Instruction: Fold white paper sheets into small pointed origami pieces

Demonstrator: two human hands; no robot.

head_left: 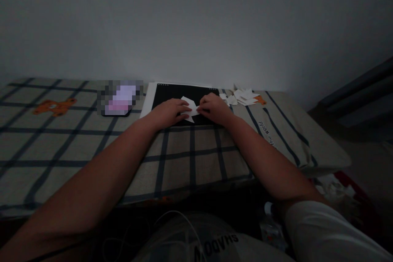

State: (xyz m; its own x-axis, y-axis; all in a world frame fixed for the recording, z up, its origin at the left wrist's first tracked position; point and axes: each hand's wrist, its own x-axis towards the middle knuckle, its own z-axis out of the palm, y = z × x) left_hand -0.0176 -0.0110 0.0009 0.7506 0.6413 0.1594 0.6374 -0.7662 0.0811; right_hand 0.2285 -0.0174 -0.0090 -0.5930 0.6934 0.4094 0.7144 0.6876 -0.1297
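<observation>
A small piece of folded white paper (189,102) lies between my hands, over a black sheet (167,94). From the left, my left hand (170,113) grips the paper, thumb and fingers closed on its edge. My right hand (214,108) pinches the paper's right end between thumb and fingertips. One pointed corner sticks out toward me below the left fingers. The dim light hides the finer folds, and the fingers cover part of the paper.
White paper pieces (244,95) lie heaped to the right on the checked tablecloth (184,151). A phone with a blurred screen (121,98) rests at the left. Behind the table rises a wall (196,24). Below at the right are a plastic bottle (270,225) and a red container (346,182).
</observation>
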